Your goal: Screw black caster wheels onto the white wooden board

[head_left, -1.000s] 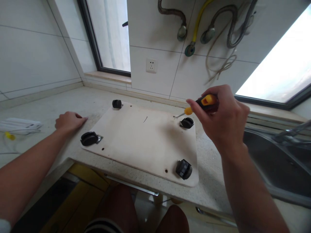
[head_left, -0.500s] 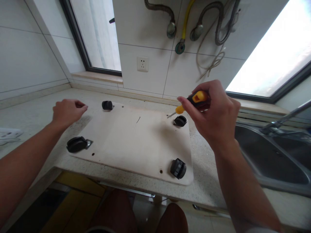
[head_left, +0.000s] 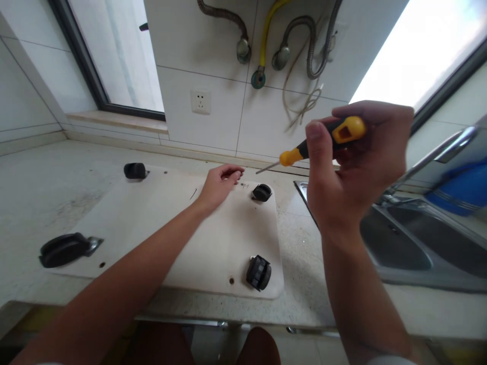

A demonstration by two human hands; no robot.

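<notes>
My right hand is wrapped round the yellow and black handle of a screwdriver, raised above the counter. Its metal shaft slants down to the left, with the tip apart from the board. My left hand reaches over the white board, fingers pinched together near the far right hole. Something small and dark shows at its fingertips, too small to name. Black caster wheels stand at the board's corners: far right, near right, far left and near left.
The board lies on a speckled counter. To the right is a metal sink with a faucet and something blue behind it. Hoses and a wall socket are on the tiled wall.
My left hand has moved right, from beyond the board's left edge to near the far right caster. My right hand has lifted the screwdriver up and away from the board. The view has shifted right.
</notes>
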